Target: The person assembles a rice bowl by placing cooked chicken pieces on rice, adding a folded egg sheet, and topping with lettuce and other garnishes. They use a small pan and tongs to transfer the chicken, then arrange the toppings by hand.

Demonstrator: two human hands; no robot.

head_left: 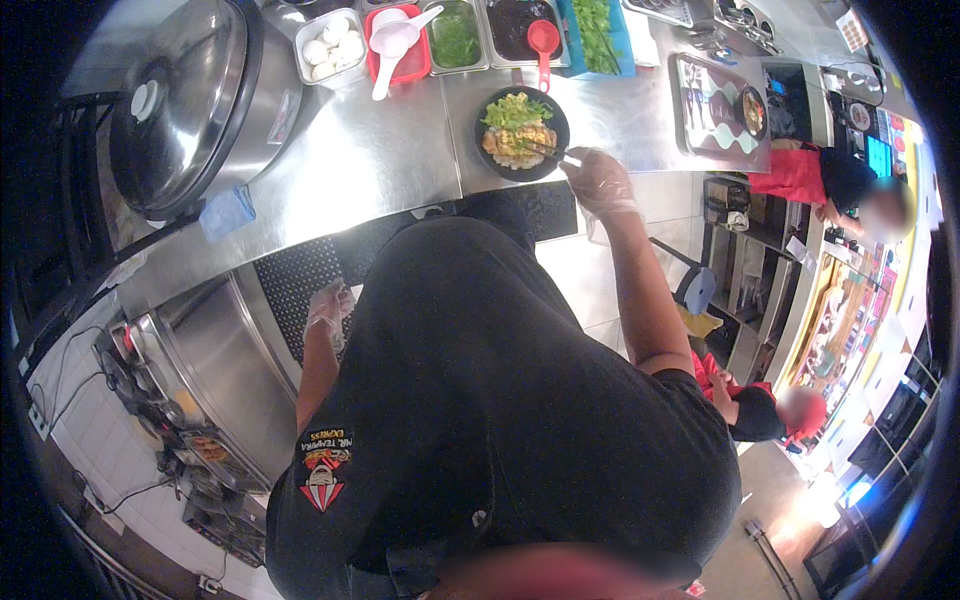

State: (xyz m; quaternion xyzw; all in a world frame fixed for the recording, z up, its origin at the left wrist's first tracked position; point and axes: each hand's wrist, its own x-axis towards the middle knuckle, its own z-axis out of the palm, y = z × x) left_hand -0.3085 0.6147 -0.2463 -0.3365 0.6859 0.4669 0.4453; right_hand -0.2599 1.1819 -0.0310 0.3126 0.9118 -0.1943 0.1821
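Note:
A dark round bowl stands on the steel counter in front of me, holding green lettuce and sliced, golden-brown food over what looks like rice. In its clear plastic glove, my right hand is closed around slim tongs, whose tips reach over the food on the bowl's right side. My left hand, also gloved, hangs low beside my body, away from the counter. Its fingers are loosely bent and I see nothing in them.
Along the counter's back stand a tray of eggs, white scoops, chopped greens, a red scoop over dark sauce, and leafy greens. A large lidded cooker is left; a tray lies right. Two people are farther right.

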